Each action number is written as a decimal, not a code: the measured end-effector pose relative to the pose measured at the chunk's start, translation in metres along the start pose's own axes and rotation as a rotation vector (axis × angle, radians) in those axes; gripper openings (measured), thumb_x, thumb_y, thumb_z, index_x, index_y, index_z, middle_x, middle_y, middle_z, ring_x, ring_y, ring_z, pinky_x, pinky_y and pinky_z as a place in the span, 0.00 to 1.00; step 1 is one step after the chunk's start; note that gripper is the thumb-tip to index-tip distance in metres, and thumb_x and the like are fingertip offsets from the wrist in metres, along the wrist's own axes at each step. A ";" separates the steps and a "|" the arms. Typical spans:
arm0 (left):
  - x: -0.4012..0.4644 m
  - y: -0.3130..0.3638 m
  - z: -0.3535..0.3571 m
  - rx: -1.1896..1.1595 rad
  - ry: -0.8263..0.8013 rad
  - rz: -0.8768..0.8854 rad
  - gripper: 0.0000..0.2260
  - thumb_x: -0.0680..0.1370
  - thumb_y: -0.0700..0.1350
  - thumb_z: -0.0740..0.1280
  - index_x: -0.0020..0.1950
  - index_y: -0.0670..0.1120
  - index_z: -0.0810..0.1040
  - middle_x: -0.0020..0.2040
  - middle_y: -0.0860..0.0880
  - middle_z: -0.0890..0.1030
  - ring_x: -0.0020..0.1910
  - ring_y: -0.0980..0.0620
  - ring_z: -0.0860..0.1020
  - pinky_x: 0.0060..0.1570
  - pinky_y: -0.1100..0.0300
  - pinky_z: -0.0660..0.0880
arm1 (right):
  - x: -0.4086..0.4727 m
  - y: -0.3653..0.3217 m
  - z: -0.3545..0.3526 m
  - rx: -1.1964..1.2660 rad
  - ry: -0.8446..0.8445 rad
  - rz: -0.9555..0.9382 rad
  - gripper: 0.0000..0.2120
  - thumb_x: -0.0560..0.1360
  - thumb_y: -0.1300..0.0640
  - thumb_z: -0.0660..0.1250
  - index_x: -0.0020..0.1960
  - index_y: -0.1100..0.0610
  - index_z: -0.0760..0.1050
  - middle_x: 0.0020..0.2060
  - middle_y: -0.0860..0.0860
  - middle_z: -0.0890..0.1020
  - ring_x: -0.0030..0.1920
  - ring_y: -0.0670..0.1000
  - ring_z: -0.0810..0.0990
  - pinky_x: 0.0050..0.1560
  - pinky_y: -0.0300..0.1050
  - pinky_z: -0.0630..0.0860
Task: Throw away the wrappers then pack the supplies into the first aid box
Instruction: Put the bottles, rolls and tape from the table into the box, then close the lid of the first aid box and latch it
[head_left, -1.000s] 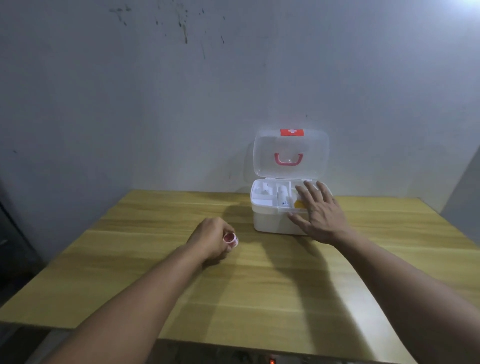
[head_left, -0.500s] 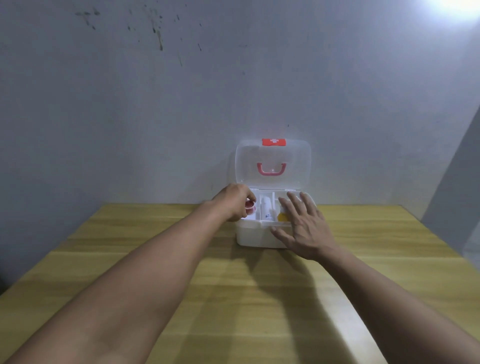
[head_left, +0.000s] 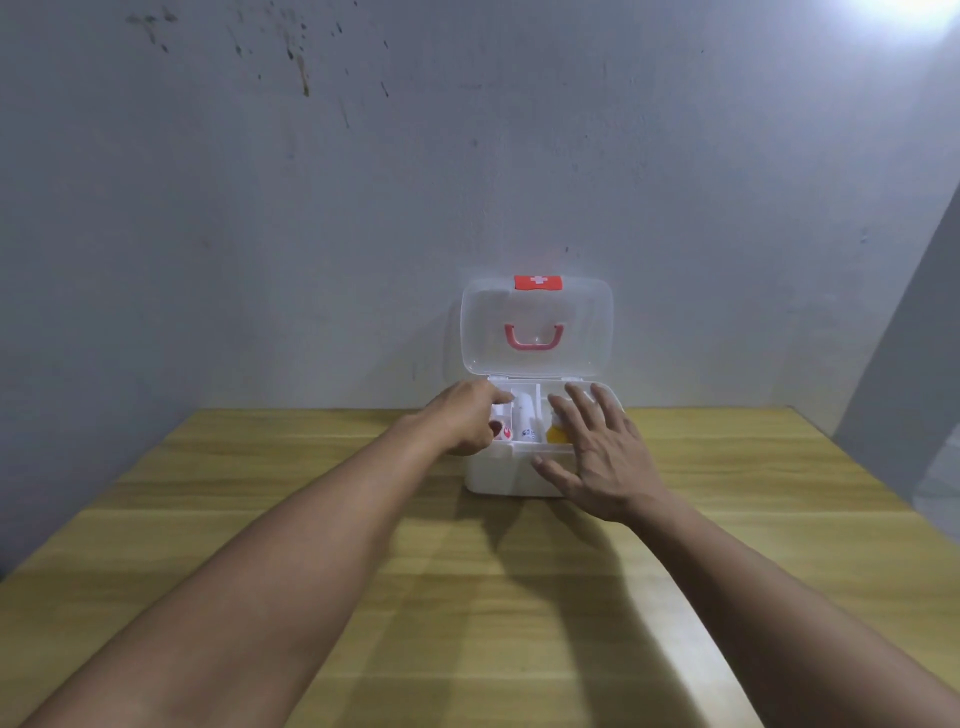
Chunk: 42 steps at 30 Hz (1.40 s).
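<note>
The white first aid box (head_left: 496, 475) stands open at the table's far edge, its clear lid (head_left: 535, 317) with a red handle raised against the wall. My left hand (head_left: 460, 423) reaches over the box's left compartment, thumb and curled fingers on a small red and white tape roll (head_left: 503, 431) low inside it, index finger stretched out. My right hand (head_left: 597, 457) lies flat, fingers spread, on the box's front right rim. A white bottle (head_left: 525, 421) fills the middle compartment, and a yellow item (head_left: 555, 435) shows by my right fingers.
The wooden table (head_left: 519, 597) runs from me to the grey wall (head_left: 363, 208) behind the box. No wrappers or loose supplies show on the tabletop. A darker wall panel (head_left: 914, 364) rises at the far right.
My left hand carried the tape roll from the table's middle up to the box and lowered it into the left compartment. My right hand stayed on the box.
</note>
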<state>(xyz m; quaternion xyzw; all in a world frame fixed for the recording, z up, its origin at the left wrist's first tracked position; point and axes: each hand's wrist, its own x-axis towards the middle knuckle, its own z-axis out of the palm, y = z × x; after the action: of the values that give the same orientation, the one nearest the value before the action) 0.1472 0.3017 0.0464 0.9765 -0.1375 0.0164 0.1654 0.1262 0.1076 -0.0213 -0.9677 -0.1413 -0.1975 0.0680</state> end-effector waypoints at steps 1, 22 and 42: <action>-0.002 -0.001 -0.001 -0.047 0.043 -0.024 0.25 0.77 0.41 0.67 0.74 0.48 0.69 0.70 0.45 0.74 0.68 0.45 0.73 0.66 0.56 0.70 | 0.000 0.000 0.000 0.002 -0.004 0.000 0.38 0.72 0.30 0.49 0.77 0.48 0.50 0.78 0.50 0.52 0.77 0.55 0.43 0.76 0.52 0.48; 0.008 -0.006 0.024 -0.160 0.059 -0.169 0.29 0.75 0.48 0.60 0.76 0.43 0.60 0.78 0.50 0.58 0.79 0.49 0.50 0.74 0.36 0.48 | 0.004 0.001 -0.017 0.118 -0.082 -0.010 0.43 0.65 0.36 0.46 0.77 0.50 0.46 0.78 0.50 0.50 0.77 0.53 0.44 0.76 0.54 0.46; 0.027 -0.011 0.049 0.183 -0.057 -0.072 0.32 0.81 0.60 0.43 0.80 0.42 0.44 0.81 0.45 0.43 0.80 0.48 0.43 0.77 0.45 0.39 | 0.168 0.019 -0.063 -0.010 0.232 0.029 0.22 0.75 0.60 0.68 0.68 0.58 0.69 0.64 0.57 0.77 0.67 0.59 0.70 0.63 0.57 0.70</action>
<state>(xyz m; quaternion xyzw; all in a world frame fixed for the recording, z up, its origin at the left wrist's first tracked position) 0.1756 0.2889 -0.0009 0.9919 -0.1048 -0.0047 0.0718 0.2572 0.1188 0.1021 -0.9406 -0.1176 -0.3079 0.0817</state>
